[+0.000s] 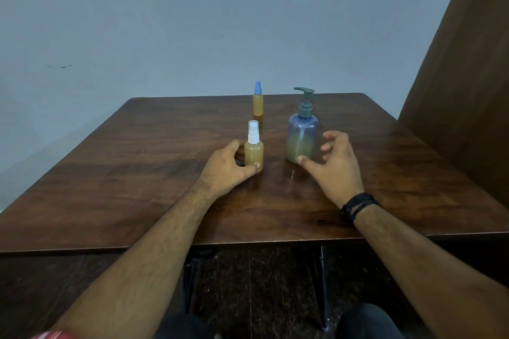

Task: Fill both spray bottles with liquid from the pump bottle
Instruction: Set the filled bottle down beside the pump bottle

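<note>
A small spray bottle with a white nozzle (253, 150) stands near the table's middle, holding amber liquid. My left hand (230, 166) wraps around its base, thumb across the front. Farther back stands a slimmer spray bottle with a blue cap (257, 102), also amber inside. To the right, the bluish pump bottle (302, 133) with a grey-green pump head is upright, partly filled with yellowish liquid. My right hand (334, 158) curls beside it with fingers spread; the thumb tip touches its lower front, and the fingers stay just off its right side.
The bottles stand on a dark wooden table (137, 173) against a pale blue wall. A brown panel (468, 91) rises at the right. A small wet streak (292, 174) lies on the table in front of the pump bottle.
</note>
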